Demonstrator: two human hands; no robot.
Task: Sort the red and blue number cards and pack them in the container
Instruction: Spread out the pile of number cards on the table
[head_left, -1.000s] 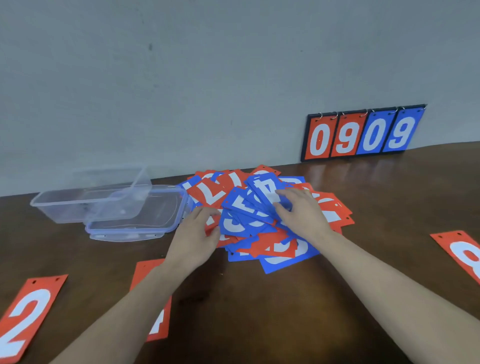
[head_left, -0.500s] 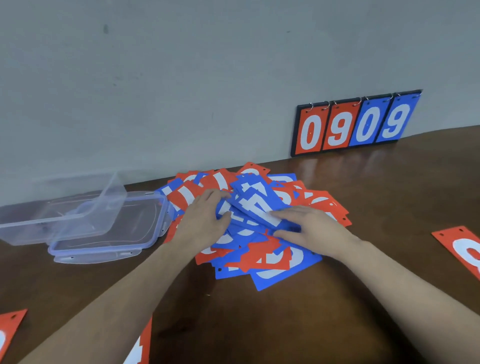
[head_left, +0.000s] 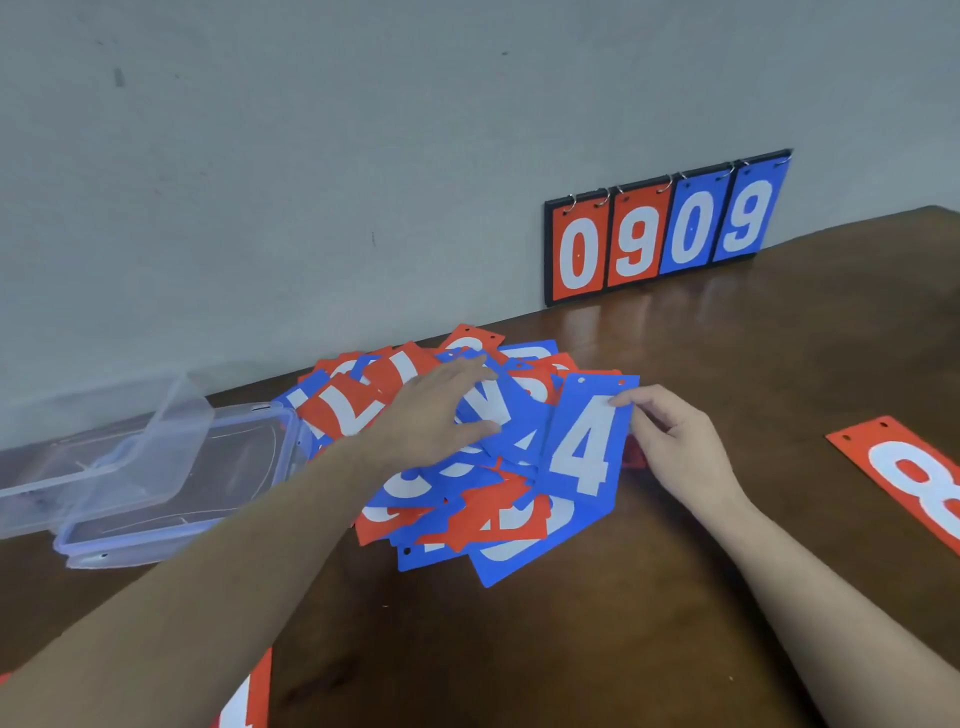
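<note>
Since half a second ago the right hand (head_left: 680, 447) has drawn a blue 4 card (head_left: 587, 441) out to the right edge of the heap and now pinches its upper right edge between thumb and forefinger, the card tilted up over the pile. Meanwhile the left hand (head_left: 441, 410) has slid across and lies flat on the pile of red and blue number cards (head_left: 467, 499), fingers (head_left: 475, 366) straight and slightly spread, pressing a blue card.

That pile sits mid-counter on the dark brown wooden counter (head_left: 779, 364), which meets a plain grey wall (head_left: 311, 156). One clear plastic container (head_left: 104, 467) lies at the left, leaning on one clear lid with blue clips (head_left: 171, 493), just beside the pile. One scoreboard (head_left: 665, 228) stands against the wall, showing four cards: red 0, red 9, blue 0, blue 9. One red 8 card (head_left: 914, 478) lies apart at the right; one more red card (head_left: 249, 696) shows at the bottom edge.
</note>
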